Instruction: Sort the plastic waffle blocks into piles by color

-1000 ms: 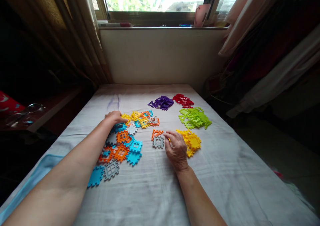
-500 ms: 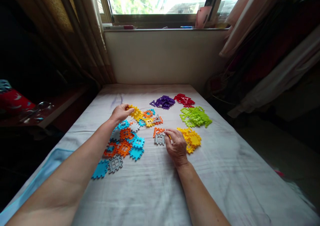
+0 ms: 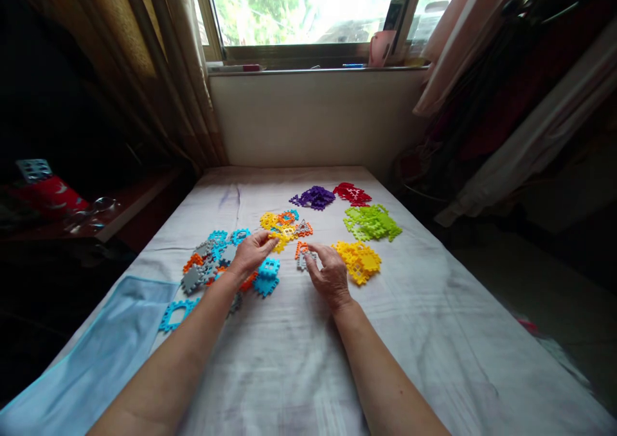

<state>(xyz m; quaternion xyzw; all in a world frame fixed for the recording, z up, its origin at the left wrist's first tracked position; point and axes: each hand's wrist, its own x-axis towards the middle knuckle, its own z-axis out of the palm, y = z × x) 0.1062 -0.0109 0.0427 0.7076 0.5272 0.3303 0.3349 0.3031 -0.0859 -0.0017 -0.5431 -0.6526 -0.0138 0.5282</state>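
Observation:
Between the thumb and fingers of my left hand (image 3: 254, 254) is a yellow interlocking building tile (image 3: 280, 242), held over the middle of the bed. My right hand (image 3: 330, 274) has its thumb and fingers apart and curved, with nothing visible in them. Just beyond its fingertips lie an orange tile (image 3: 301, 249) and a grey window tile (image 3: 303, 262), partly hidden by the hand. A mixed pile of blue, orange and grey tiles (image 3: 207, 262) spreads beside and under my left forearm. To the right of my right hand is a pile of yellow tiles (image 3: 360, 262).
Farther back sit piles of purple tiles (image 3: 315, 197), red tiles (image 3: 352, 193) and green tiles (image 3: 373, 222). A small mixed group with a yellow tile (image 3: 268, 220) lies beyond my left hand. A blue cloth (image 3: 116, 333) covers the left edge of the sheet.
My left hand has drawn back and to the right with a yellow tile from the far group. My right hand has shifted slightly left, its thumb and fingers now farther apart.

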